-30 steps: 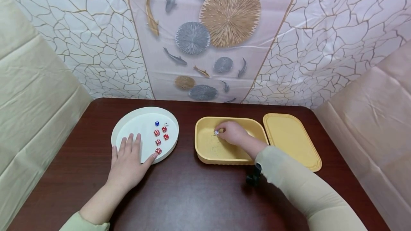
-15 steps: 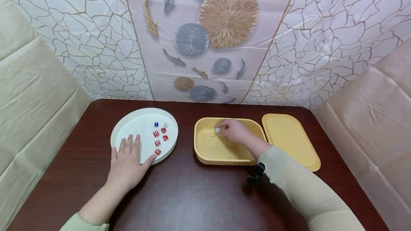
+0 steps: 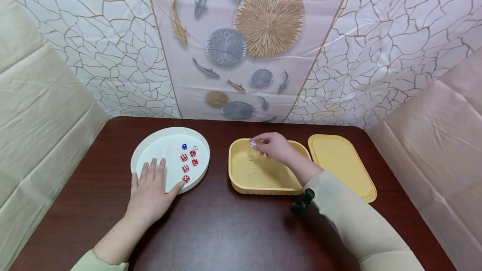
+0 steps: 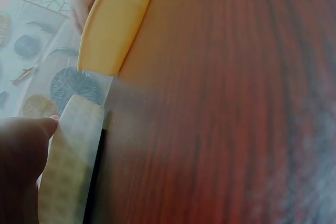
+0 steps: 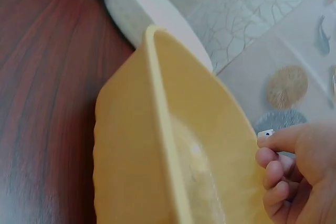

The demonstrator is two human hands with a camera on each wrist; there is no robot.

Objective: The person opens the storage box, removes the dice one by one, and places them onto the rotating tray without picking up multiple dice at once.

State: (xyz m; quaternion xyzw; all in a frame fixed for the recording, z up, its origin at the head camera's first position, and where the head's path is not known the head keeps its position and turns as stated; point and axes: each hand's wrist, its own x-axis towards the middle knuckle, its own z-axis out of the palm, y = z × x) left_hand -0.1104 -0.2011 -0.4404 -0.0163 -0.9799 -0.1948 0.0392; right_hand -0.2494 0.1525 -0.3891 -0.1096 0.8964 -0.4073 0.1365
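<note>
Between thumb and fingertips, my right hand pinches a white die above the far left part of a yellow rectangular box. The right wrist view also shows the white die at the fingertips, with the other fingers curled. My left hand lies with fingers spread over the near left rim of a round white tray. Its thumb tip is beside a red die. Several more red dice, a blue die and another white die lie on the tray's right side.
A flat yellow lid lies right of the box on the dark wooden table. A patterned cloth hangs behind the table. Beige panels stand on both sides. A black strap device hangs at my right wrist.
My right hand has risen from inside the box towards its far rim, carrying the white die. My left hand stays on the tray.
</note>
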